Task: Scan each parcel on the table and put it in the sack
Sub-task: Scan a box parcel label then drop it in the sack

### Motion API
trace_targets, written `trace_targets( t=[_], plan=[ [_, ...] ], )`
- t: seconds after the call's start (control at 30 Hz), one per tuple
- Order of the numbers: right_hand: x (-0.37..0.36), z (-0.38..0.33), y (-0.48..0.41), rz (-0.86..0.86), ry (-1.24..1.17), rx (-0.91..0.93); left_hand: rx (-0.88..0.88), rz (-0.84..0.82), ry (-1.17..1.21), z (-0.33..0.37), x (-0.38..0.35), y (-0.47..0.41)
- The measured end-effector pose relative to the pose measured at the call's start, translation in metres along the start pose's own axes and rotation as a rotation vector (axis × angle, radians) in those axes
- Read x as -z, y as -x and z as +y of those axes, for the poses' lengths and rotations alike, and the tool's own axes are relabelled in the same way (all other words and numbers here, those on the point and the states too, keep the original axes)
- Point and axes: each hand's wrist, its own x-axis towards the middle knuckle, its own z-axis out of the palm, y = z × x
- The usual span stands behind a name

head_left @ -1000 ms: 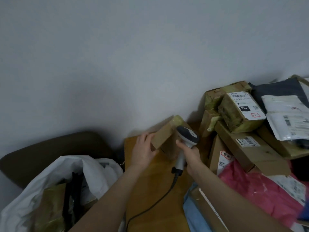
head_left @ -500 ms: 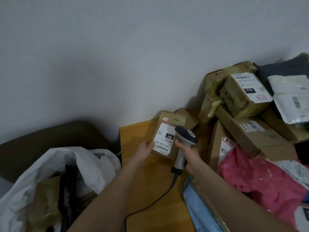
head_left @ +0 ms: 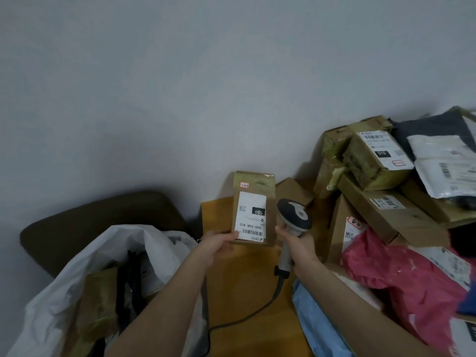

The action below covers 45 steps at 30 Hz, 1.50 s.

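Observation:
My left hand (head_left: 217, 245) grips the lower left corner of a small brown cardboard parcel (head_left: 253, 186), held upright above the wooden table (head_left: 247, 287) with its white barcode label facing me. My right hand (head_left: 296, 244) holds the grey handle of a corded barcode scanner (head_left: 293, 215); its dark head sits just right of the parcel's label. The white sack (head_left: 77, 287) stands open at the lower left with several parcels inside.
A heap of parcels fills the right side: taped cardboard boxes (head_left: 373, 161), a white poly mailer (head_left: 445, 166), a pink bag (head_left: 401, 276), a blue bag (head_left: 319, 325). A small brown box (head_left: 293, 188) lies behind the scanner. A dark chair (head_left: 103, 217) stands behind the sack. Grey wall beyond.
My left hand turned the small parcel so its label faces me and raised it upright. The scanner stayed beside it in my right hand.

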Motion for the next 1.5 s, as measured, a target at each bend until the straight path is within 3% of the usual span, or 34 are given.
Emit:
trace_targets(
  t=[0.2,0.47,1.5],
  plan=[
    [-0.005,0.018,0.082,-0.111,0.224,0.122,-0.119,0.049,0.181,-0.004,0.024,0.028],
    [-0.029,0.037,0.141,-0.172,0.357,0.128,-0.185,0.122,0.146,-0.013,0.048,0.055],
    [-0.042,0.045,0.175,-0.266,0.429,0.179,-0.237,0.268,0.148,-0.024,0.076,0.082]
  ],
)
